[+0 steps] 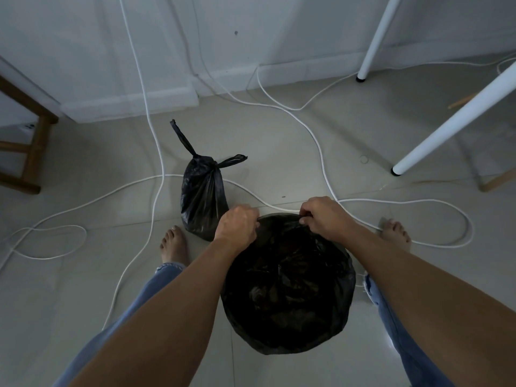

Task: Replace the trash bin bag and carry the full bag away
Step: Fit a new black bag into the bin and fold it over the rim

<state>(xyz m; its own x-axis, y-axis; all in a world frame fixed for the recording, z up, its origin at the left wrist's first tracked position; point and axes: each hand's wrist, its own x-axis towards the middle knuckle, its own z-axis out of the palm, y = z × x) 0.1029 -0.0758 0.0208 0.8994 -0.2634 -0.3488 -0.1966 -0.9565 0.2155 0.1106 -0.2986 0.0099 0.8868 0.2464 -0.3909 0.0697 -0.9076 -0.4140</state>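
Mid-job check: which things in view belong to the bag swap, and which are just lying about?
Belongs to the job:
- tied full bag, standing on the floor
- fresh black liner over the bin
- left hand and right hand, both pinching the liner's far edge

Just lying about:
- white cables looping across the floor
- white table legs
- wooden stool

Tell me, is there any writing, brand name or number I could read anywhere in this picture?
None. The tied bag on the floor and the fresh bag that the left hand and right hand pinch at its far edge are plain black, and the white cables show no print.
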